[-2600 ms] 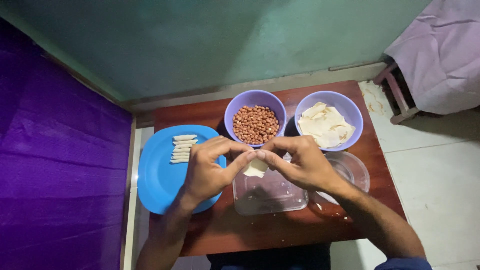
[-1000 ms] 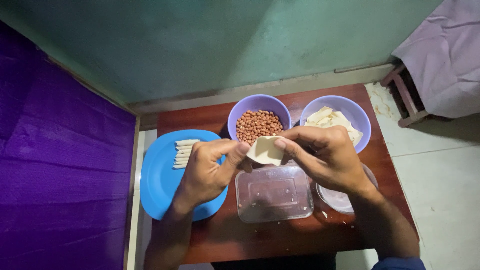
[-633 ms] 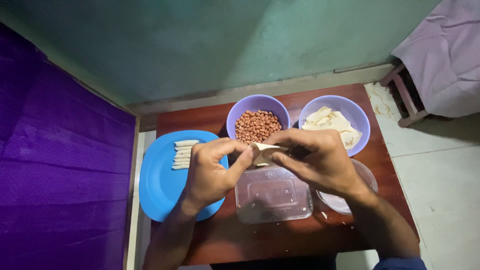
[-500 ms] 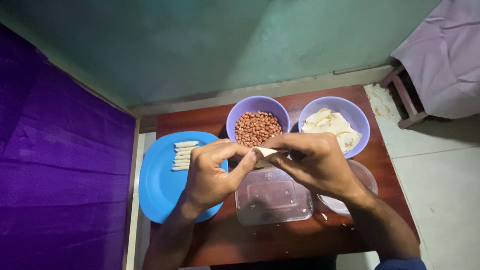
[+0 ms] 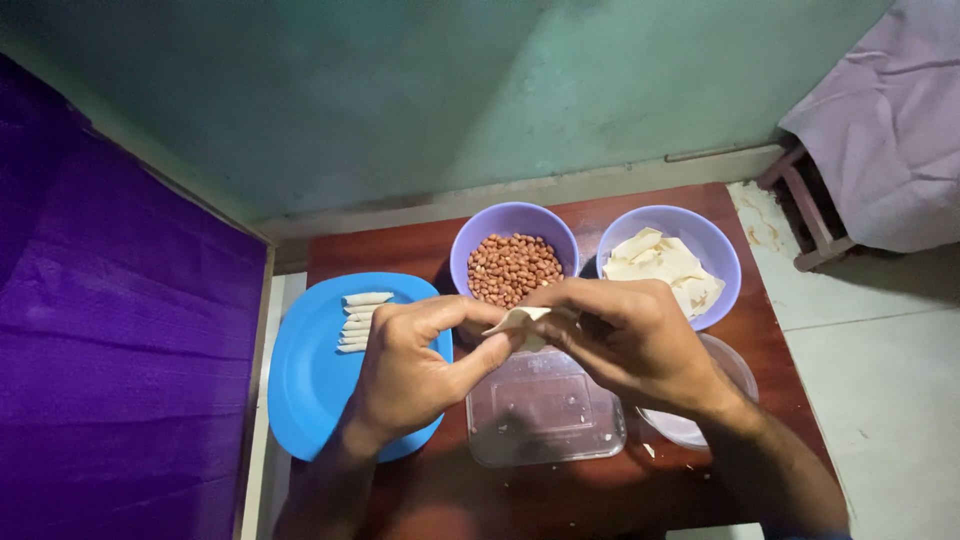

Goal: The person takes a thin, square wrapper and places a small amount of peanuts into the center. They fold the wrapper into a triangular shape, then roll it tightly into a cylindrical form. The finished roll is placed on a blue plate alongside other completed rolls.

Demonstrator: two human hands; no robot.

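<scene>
So the pastry wrapper [image 5: 517,321] is sitting pinched between both hands, right above the clear plastic container and just in front of the bowl of peanuts. It's a thin, pale cream sheet, kind of floppy, and it's looking partly folded or curled over on itself rather than lying flat. One pointed corner is sticking out toward the left thumb. Most of it is hiding under the fingers, so only a small strip of the top edge is showing. Can't tell if there's any filling inside it.
</scene>
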